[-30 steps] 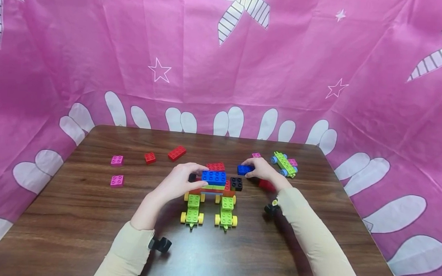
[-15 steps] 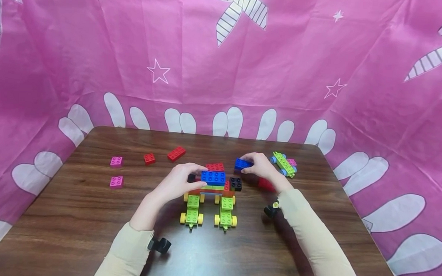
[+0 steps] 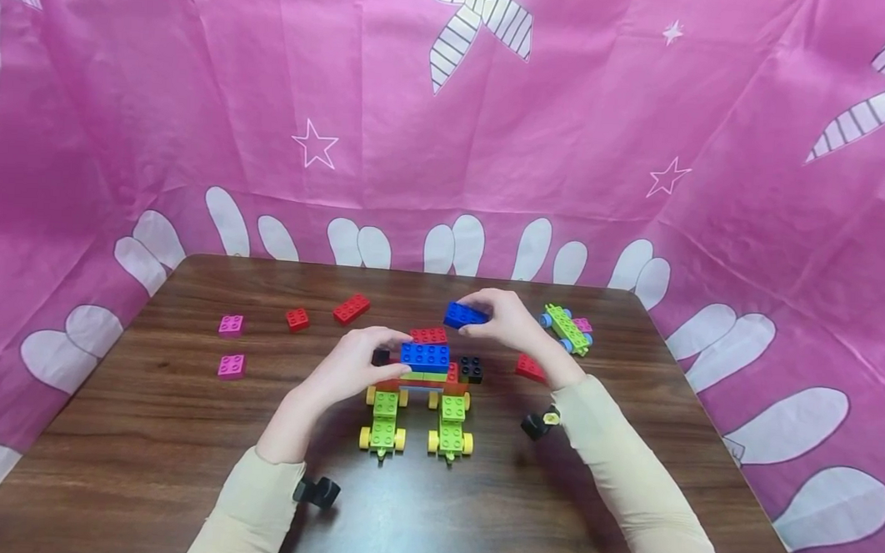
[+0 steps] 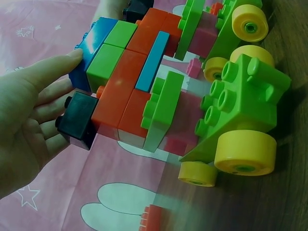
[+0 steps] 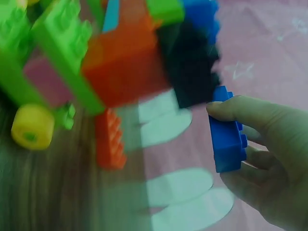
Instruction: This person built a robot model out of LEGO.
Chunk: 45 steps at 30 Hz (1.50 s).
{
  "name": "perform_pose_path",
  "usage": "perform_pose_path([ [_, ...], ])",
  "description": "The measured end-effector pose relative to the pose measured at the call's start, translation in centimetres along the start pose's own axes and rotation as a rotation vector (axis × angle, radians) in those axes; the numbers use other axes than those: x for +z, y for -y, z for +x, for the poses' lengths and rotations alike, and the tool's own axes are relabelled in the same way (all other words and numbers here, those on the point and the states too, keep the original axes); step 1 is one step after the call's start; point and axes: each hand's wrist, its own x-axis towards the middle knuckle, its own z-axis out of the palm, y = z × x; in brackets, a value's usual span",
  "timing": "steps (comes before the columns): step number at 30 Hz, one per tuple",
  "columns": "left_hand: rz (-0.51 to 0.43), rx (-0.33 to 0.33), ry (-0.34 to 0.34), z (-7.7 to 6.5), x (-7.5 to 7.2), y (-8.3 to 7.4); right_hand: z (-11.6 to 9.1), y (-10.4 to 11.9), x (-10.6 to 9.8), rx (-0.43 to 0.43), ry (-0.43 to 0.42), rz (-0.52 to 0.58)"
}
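Note:
My left hand (image 3: 355, 360) steadies a toy-brick vehicle at its top, pinching the blue brick (image 3: 425, 357) that caps it. The thumb lies against that brick in the left wrist view, the fingers behind it and near a black brick (image 4: 79, 118). Below come orange-red bricks (image 4: 120, 91) and two lime-green wheeled bases (image 3: 384, 428) with yellow wheels. Between thumb and fingers, my right hand (image 3: 511, 320) holds a second blue brick (image 5: 226, 144) in the air. It is beyond the vehicle and slightly to its right, apart from it.
Loose red bricks (image 3: 351, 308) and pink bricks (image 3: 231, 366) lie on the left of the brown table (image 3: 140, 461). To the right are a red brick (image 3: 530, 367) and a green wheeled base (image 3: 567, 330) with blue wheels, beside a pink brick (image 3: 583, 325). Behind hangs pink cloth (image 3: 389, 140).
The right hand has lifted its blue brick from the table and carried it left toward the vehicle. The left hand has kept its hold, and the vehicle stands where it was.

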Motion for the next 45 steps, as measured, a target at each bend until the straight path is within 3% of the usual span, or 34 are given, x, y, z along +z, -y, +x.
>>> perform_pose_path([
  [11,-0.009,-0.019,0.012,-0.1,-0.4,0.4,-0.6,4.4,-0.2,-0.12,0.038,0.028],
  [18,-0.022,-0.026,0.026,0.0,-0.7,0.6,-0.8,6.2,0.4,-0.186,0.087,-0.015],
  [31,-0.003,-0.007,0.049,-0.1,-0.7,0.9,-0.7,6.6,1.0,-0.26,0.186,-0.047],
  [45,0.016,-0.014,0.061,0.1,-0.5,1.0,-0.9,6.5,1.5,-0.281,0.179,-0.048],
])
